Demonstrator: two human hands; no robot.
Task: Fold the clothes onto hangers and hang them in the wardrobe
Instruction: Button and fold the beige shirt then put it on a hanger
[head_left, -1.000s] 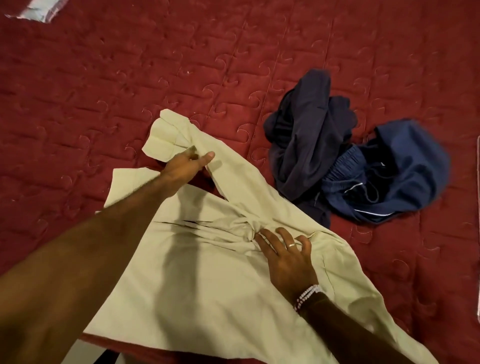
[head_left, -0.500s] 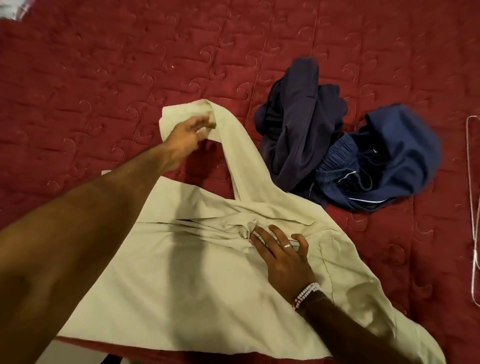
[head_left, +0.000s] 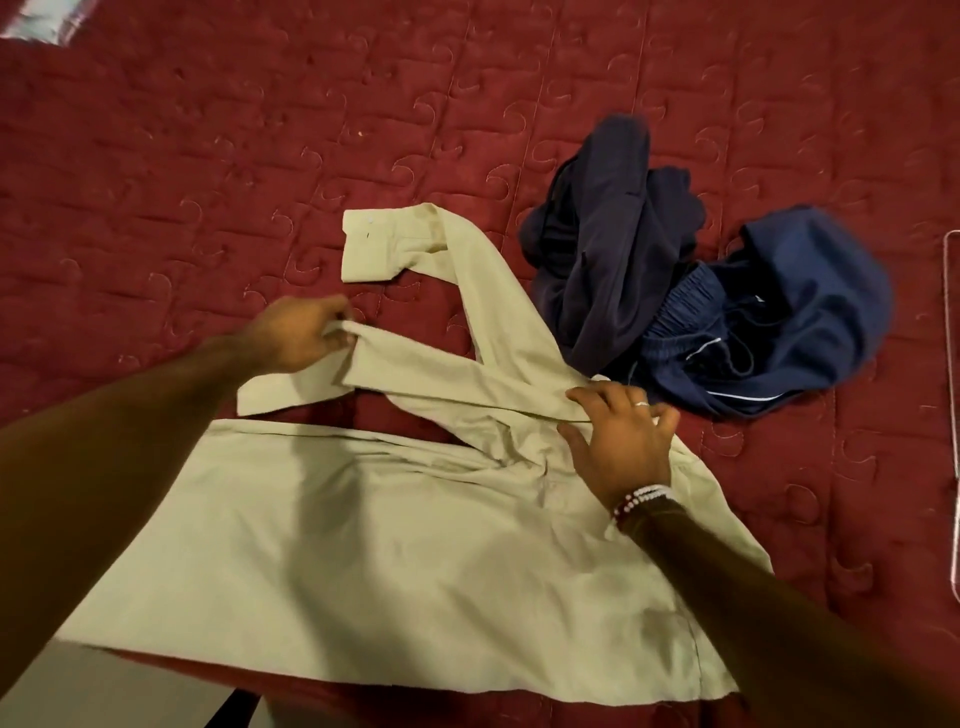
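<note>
Pale beige long-sleeved cotton shirt (head_left: 363, 545) lies spread on the dark red quilted bedspread (head_left: 208, 130), filling the lower centre of the frame. Its hem reaches the near edge of the bed.

Left hand (head_left: 298, 340), left of centre: grip pinched together on a fold of the nearer sleeve (head_left: 441, 374), which looks lifted a little off the bed. Probably so the sleeve can be drawn across the body.

Right hand (head_left: 621, 452), right of centre: fingers spread, holding nothing, palm laid on the bunched cloth where the two sleeves meet the body. Looks like an anchor, so the shirt does not slide while the other hand pulls.

The far sleeve runs up to a buttoned cuff (head_left: 374, 249) lying flat above centre.

Heap of dark navy cloth (head_left: 608, 244), upper right, touches a blue drawstring garment (head_left: 810, 312) beside it. Both are crumpled, apparently waiting their turn.

Thin pale wire hanger (head_left: 952, 364) is partly visible at the right edge, well apart from the shirt. No wardrobe in view.

Judgement: early stage. The shirt is being flattened and its sleeves arranged, and it is not yet on a hanger. Soft cloth will wrinkle if tugged unevenly.

Pale crumpled item (head_left: 36, 23) at top left, unclear what.
</note>
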